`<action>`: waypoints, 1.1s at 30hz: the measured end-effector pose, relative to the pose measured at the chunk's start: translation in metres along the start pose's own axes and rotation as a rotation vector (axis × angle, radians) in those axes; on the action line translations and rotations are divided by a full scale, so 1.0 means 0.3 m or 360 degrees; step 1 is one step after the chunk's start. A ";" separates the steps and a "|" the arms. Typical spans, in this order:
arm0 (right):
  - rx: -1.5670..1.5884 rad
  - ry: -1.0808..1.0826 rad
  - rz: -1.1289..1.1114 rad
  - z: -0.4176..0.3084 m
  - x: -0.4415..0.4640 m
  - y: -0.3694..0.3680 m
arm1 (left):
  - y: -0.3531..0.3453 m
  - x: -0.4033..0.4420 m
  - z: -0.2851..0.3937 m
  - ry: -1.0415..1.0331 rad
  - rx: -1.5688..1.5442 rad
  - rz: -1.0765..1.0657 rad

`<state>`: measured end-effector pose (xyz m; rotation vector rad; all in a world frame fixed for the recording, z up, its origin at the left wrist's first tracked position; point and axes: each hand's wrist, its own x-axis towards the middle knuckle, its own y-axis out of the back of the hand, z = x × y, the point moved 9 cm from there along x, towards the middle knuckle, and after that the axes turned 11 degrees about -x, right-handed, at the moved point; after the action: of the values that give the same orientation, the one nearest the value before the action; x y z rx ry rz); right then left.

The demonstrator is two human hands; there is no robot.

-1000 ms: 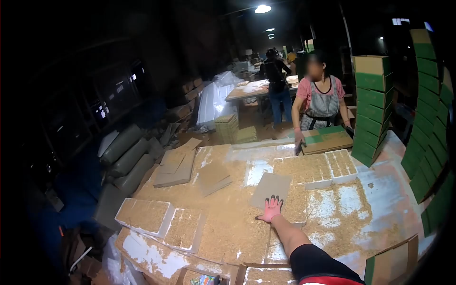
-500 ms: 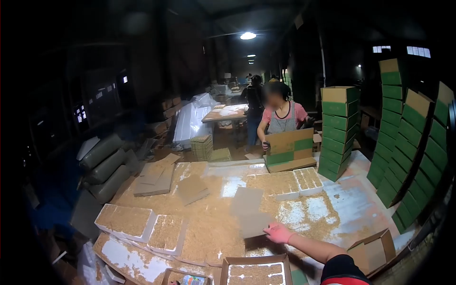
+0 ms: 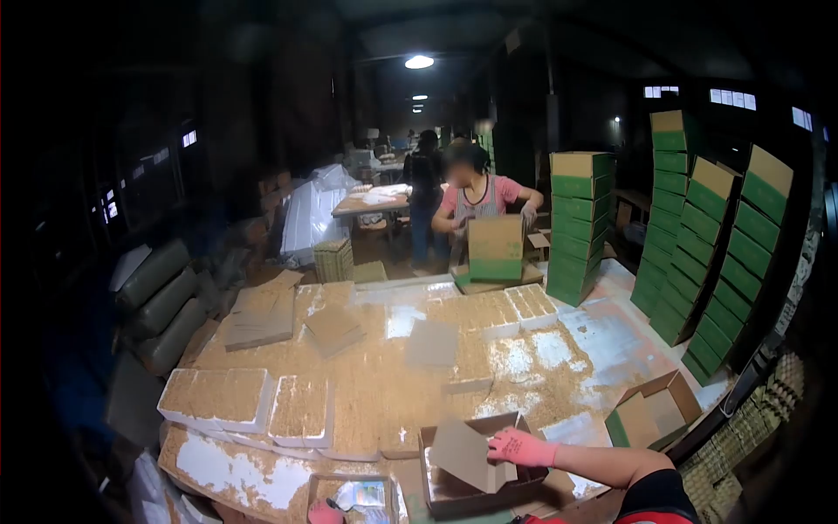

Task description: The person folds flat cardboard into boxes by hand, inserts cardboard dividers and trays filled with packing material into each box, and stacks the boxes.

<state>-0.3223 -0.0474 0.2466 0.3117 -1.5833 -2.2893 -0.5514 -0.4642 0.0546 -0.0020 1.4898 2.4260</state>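
Observation:
My right hand, in a pink glove, grips the right edge of a flat cardboard sheet, which is tilted inside an open cardboard box at the table's near edge. White blocks topped with sawdust show partly under the sheet. At the bottom, my left hand, also gloved in pink, is at a smaller box holding colourful packets; its fingers are mostly cut off by the frame. Another grey cardboard sheet lies on the sawdust in the middle of the table.
Across the table a co-worker holds a green and brown box. Tall stacks of green boxes stand at the right. An open box lies at the right edge. White trays of sawdust sit at the left.
My right hand has brought a cardboard sheet from the middle of the table into the near box. My left hand has come into view. The co-worker has turned a box upright.

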 end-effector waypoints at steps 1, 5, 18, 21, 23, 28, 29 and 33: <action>-0.0057 0.0010 -0.0019 0.006 -0.018 0.033 | 0.040 -0.040 0.014 -0.0022 0.0033 0.0047; -0.0279 0.0023 -0.0075 0.067 -0.099 0.001 | 0.149 -0.105 0.051 -0.0024 -0.0227 0.0276; 0.0037 0.0406 -0.0152 0.061 -0.048 -0.050 | 0.177 -0.120 0.056 0.0413 -0.0313 0.0487; 0.0209 0.0387 -0.0261 0.081 -0.056 -0.113 | 0.100 -0.047 0.130 0.0141 0.0063 0.0558; 0.0114 0.0316 -0.0424 0.088 -0.036 -0.025 | 0.067 -0.007 0.124 0.0322 0.0028 0.0416; 0.0574 0.0079 -0.0482 0.106 0.001 0.147 | 0.043 0.068 -0.020 0.0389 -0.0265 0.0334; 0.0752 -0.0034 -0.0415 0.075 0.028 0.142 | 0.061 0.063 -0.008 0.0294 -0.0209 0.0395; 0.0333 -0.0001 -0.0621 -0.205 0.081 -0.196 | 0.215 0.020 0.146 0.0284 0.0148 0.0053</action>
<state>-0.3309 -0.0909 0.1702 0.7303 -1.9059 -2.3936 -0.5665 -0.4518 0.1302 -0.1799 1.6905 2.4349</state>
